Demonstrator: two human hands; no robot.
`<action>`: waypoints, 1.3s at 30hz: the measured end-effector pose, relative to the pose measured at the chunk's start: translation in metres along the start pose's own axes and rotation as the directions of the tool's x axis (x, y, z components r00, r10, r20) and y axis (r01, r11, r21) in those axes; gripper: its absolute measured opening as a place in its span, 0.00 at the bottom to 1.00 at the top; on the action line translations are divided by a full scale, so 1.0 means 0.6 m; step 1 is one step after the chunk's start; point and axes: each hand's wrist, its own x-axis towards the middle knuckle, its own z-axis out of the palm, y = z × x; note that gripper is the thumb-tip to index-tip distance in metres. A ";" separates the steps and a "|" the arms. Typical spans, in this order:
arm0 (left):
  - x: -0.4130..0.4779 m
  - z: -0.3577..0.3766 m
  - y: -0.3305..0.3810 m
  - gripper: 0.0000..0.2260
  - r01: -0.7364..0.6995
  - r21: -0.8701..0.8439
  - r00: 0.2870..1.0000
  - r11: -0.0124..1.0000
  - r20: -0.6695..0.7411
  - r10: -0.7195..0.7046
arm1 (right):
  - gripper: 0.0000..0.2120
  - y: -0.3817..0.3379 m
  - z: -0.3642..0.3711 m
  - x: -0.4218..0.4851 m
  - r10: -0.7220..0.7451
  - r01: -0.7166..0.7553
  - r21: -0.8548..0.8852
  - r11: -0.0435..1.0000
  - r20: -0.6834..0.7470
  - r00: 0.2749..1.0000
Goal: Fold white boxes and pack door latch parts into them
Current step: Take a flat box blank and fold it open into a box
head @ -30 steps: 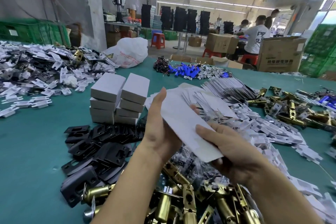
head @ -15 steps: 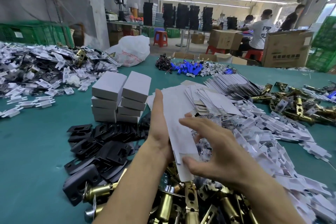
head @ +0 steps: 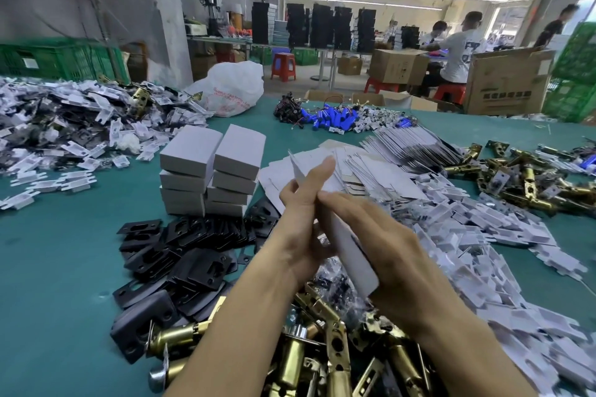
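Observation:
My left hand [head: 301, 219] and my right hand [head: 383, 245] hold a flat white box blank [head: 353, 255] between them, turned nearly edge-on above the table. Its upper tip shows beside my raised left finger. My right fingers lie over its right side, and the right thumb is hidden. Two stacks of folded white boxes [head: 209, 171] stand just left of my hands. More flat blanks [head: 390, 167] lie fanned out behind them. Brass latch bolts [head: 325, 351] are heaped under my forearms, with black plates [head: 193, 255] to their left.
White plastic inserts [head: 467, 235] spread to the right, with more brass latches [head: 522, 180] beyond. Far left lies a mixed parts pile [head: 64, 119]. A white bag [head: 232, 90] and blue cells [head: 332, 119] sit at the back of the green table [head: 48, 267]. People work behind cardboard boxes [head: 506, 80].
The blank lay flat and face-up in my left hand. My right hand came over it, and the blank has been turned edge-on and squeezed between both hands.

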 end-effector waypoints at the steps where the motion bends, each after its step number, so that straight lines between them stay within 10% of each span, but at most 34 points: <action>1: 0.000 0.003 -0.003 0.49 -0.034 0.002 0.998 0.999 -0.049 0.034 | 0.39 0.002 -0.003 -0.002 0.017 -0.016 0.013 1.000 -0.024 1.000; 7: 0.013 -0.009 -0.014 0.43 -0.430 0.201 0.838 0.880 -0.275 0.472 | 0.45 0.021 -0.015 0.004 0.182 -0.200 0.136 0.970 0.139 0.974; 10: 0.008 -0.018 -0.020 0.43 -0.502 0.551 0.713 0.666 -0.173 0.680 | 0.34 0.027 -0.044 -0.003 0.235 -0.290 0.215 0.932 0.247 0.940; 12: 0.005 -0.016 -0.027 0.41 -0.534 0.667 0.664 0.520 -0.049 0.746 | 0.28 0.026 -0.052 -0.002 0.276 -0.283 0.344 0.895 0.073 0.959; 28: -0.004 0.004 -0.039 0.26 -0.581 0.812 0.559 0.050 0.355 0.749 | 0.07 0.017 -0.031 0.012 0.295 -0.178 0.328 0.928 -0.353 0.888; 31: -0.007 0.007 -0.040 0.27 -0.577 0.816 0.572 0.040 0.369 0.733 | 0.19 0.009 -0.032 0.013 0.346 -0.087 0.547 0.833 -0.392 0.853; 39: -0.001 0.009 -0.042 0.32 -0.556 0.828 0.604 0.072 0.343 0.719 | 0.08 -0.004 -0.025 0.016 0.474 -0.194 0.615 0.764 -0.331 0.816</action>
